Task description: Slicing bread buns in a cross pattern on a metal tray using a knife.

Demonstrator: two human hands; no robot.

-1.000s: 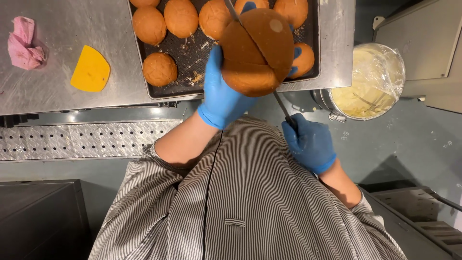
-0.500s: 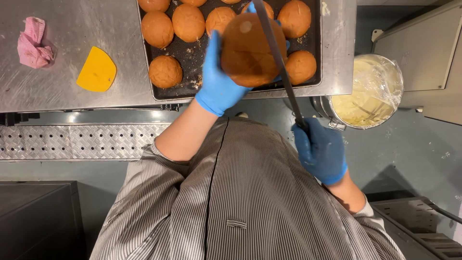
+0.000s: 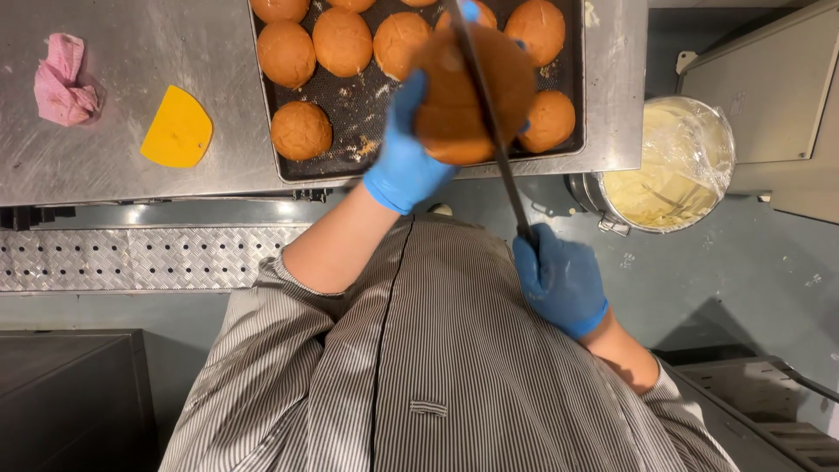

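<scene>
knife [image 3: 489,122] now across bun [image 3: 472,105], left hand [image 3: 406,162] (gloved) under

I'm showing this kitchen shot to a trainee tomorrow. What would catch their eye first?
Probably the large round bun held up in the blue-gloved left hand, with the long knife in the right hand laid across it. Behind it, a dark tray of more golden buns sits on the steel table. Left of the tray lie a yellow scraper and a pink cloth.

left hand [image 3: 404,162] raised, right hand [image 3: 559,280] closed grip
</scene>
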